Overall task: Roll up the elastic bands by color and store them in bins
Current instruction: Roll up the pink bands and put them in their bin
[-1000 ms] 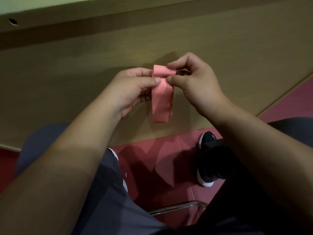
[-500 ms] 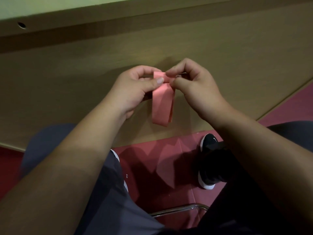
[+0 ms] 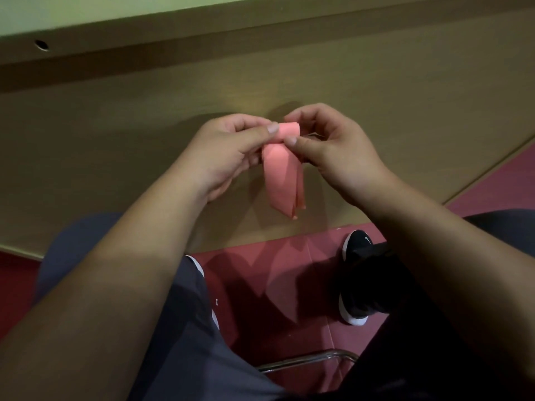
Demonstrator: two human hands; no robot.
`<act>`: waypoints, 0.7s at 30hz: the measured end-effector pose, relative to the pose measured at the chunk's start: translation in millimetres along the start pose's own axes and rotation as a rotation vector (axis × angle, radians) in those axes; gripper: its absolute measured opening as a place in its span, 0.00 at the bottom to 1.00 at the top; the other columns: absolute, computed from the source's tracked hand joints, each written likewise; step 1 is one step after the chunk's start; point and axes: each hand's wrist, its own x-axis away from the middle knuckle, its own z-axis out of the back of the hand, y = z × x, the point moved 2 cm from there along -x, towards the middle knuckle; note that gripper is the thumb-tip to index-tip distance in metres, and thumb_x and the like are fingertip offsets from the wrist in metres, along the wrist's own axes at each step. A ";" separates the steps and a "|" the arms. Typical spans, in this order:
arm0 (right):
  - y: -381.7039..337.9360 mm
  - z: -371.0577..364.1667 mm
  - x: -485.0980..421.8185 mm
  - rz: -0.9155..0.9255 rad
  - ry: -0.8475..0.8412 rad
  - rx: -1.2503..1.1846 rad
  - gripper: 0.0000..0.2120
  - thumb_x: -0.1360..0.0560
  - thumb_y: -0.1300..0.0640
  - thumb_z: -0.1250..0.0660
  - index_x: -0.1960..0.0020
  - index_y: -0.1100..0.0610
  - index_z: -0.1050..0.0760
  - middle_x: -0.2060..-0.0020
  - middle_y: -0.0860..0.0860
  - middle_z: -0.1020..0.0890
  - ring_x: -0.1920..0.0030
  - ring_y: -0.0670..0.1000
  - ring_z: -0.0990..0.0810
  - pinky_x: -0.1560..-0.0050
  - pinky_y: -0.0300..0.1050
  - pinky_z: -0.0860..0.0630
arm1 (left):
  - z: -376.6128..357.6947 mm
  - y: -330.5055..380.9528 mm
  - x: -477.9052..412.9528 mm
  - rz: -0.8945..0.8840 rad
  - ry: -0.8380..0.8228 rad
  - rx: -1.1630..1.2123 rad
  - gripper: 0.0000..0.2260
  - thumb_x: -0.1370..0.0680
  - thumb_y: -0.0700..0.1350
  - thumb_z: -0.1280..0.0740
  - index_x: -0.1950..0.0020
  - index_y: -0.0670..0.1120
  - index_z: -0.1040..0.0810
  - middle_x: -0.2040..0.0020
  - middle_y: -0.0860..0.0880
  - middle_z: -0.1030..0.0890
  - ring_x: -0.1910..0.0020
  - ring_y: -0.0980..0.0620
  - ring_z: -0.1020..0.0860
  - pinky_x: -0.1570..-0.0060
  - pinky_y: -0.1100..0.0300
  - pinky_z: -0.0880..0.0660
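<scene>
- A pink elastic band (image 3: 285,178) is held in the air between both hands, in the middle of the scene, in front of a wooden panel (image 3: 115,131) and above the knees.
- The band's top end is wound into a small tight roll; the rest hangs straight down from it in flat, overlapping layers, with the loose ends lowest.
- The left end of the roll is pinched by the left hand (image 3: 225,154) between thumb and forefinger, the thumbnail lying against the pink surface. The other fingers are curled in towards the palm, behind the hanging strip.
- The right end of the roll is gripped by the right hand (image 3: 338,154): the thumb tip is pressed on the roll's lower near edge and the forefinger is arched over its far side. The remaining fingers are bent loosely and are partly hidden.
- A red floor (image 3: 275,273) is seen below the panel, with a black shoe (image 3: 354,250) with a white sole on its right side.
- A grey trouser leg (image 3: 188,342) is seen at the near left, and a chrome tube (image 3: 307,360) near the bottom edge.
- A round hole (image 3: 42,44) is visible in the board at the far left.
</scene>
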 end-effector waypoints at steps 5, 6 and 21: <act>-1.1 -0.1 -0.3 0.009 -0.042 -0.074 0.15 0.23 0.70 0.28 0.41 0.55 0.21 0.49 0.55 0.16 0.54 0.51 0.18 0.48 0.47 0.21 | 4.2 -0.9 -1.5 -0.014 -0.008 -0.027 0.12 0.20 0.36 0.27 0.38 0.38 0.19 0.51 0.45 0.14 0.53 0.51 0.16 0.48 0.56 0.20; -0.4 -0.7 -0.6 -0.002 -0.046 -0.103 0.14 0.23 0.68 0.27 0.40 0.55 0.21 0.49 0.56 0.17 0.52 0.52 0.18 0.47 0.48 0.21 | 4.2 0.2 -0.9 -0.019 -0.008 -0.010 0.12 0.20 0.35 0.28 0.37 0.38 0.19 0.51 0.45 0.13 0.53 0.52 0.15 0.49 0.57 0.18; -0.9 6.5 -2.3 0.044 0.043 -0.044 0.12 0.21 0.66 0.26 0.40 0.57 0.18 0.53 0.50 0.14 0.53 0.45 0.17 0.48 0.43 0.20 | 1.8 -2.4 -3.2 -0.036 0.027 -0.079 0.09 0.21 0.41 0.24 0.43 0.43 0.19 0.53 0.45 0.15 0.55 0.52 0.17 0.47 0.55 0.20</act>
